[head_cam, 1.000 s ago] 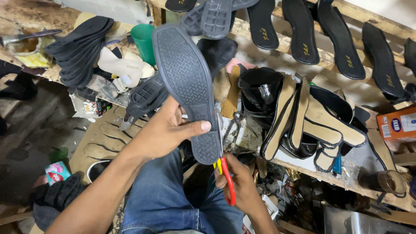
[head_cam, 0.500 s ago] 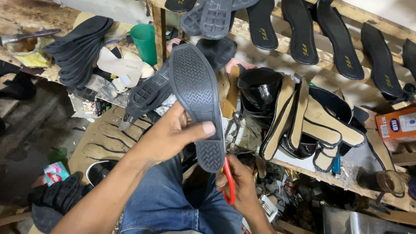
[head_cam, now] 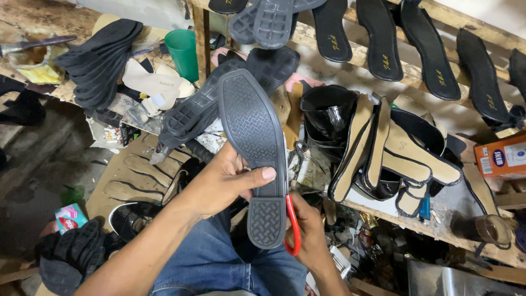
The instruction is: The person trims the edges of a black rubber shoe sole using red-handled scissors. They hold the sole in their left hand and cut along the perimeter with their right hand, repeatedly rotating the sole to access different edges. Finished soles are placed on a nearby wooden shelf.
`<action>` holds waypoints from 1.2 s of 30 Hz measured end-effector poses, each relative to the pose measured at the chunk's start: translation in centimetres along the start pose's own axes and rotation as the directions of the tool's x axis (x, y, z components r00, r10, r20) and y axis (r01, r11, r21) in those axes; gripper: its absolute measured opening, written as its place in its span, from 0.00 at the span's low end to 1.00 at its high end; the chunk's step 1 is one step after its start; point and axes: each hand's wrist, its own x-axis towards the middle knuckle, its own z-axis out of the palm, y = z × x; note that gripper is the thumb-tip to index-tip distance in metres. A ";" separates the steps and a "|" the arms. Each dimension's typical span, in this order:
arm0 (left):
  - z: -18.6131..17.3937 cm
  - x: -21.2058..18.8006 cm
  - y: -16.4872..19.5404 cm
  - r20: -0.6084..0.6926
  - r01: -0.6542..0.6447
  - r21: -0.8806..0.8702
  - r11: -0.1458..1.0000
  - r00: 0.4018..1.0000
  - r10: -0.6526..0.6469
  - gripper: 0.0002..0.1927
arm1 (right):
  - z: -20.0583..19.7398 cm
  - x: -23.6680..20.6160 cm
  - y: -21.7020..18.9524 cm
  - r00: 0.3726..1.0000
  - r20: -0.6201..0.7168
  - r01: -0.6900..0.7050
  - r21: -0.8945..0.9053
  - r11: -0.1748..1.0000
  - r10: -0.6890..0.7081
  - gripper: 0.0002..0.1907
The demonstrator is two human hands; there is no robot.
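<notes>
Gripping black treaded rubber shoe sole (head_cam: pixel 255 148) at waist, my left hand (head_cam: pixel 222 183) clamped; sole swung upright since a moment ago. My right hand (head_cam: pixel 307 230) closed on red-handled scissors (head_cam: pixel 293 227) along heel edge, trimming under way.

Soft, even light falls from about 1 o'clock, brightest on the wooden bench (head_cam: pixel 438 22) there. The floor (head_cam: pixel 38 159) at 9 o'clock lies dim and muddy. A glossy black shoe upper (head_cam: pixel 329 112) near centre shows small glare spots. Focus is sharp centrally; edges stretch slightly, corners soften.
</notes>
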 end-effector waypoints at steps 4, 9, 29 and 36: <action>-0.4 -0.3 0.2 0.073 0.036 0.061 0.998 0.997 -0.041 0.33 | -0.2 0.1 0.5 0.998 0.035 -0.061 0.087 0.994 0.058 0.29; -0.7 -0.4 -0.1 0.104 0.013 0.126 0.992 0.994 -0.026 0.34 | 0.1 -0.2 0.5 0.999 0.002 -0.051 0.217 0.975 0.052 0.10; -2.2 -0.5 -0.1 0.257 0.017 0.280 0.960 0.962 -0.092 0.29 | -0.3 -0.1 1.3 0.999 0.031 -0.037 0.325 0.945 0.028 0.17; -4.8 2.4 -1.2 -0.153 0.213 -0.193 0.958 0.958 -0.244 0.25 | 0.1 0.0 2.2 0.988 -0.074 -0.109 0.309 0.945 0.138 0.23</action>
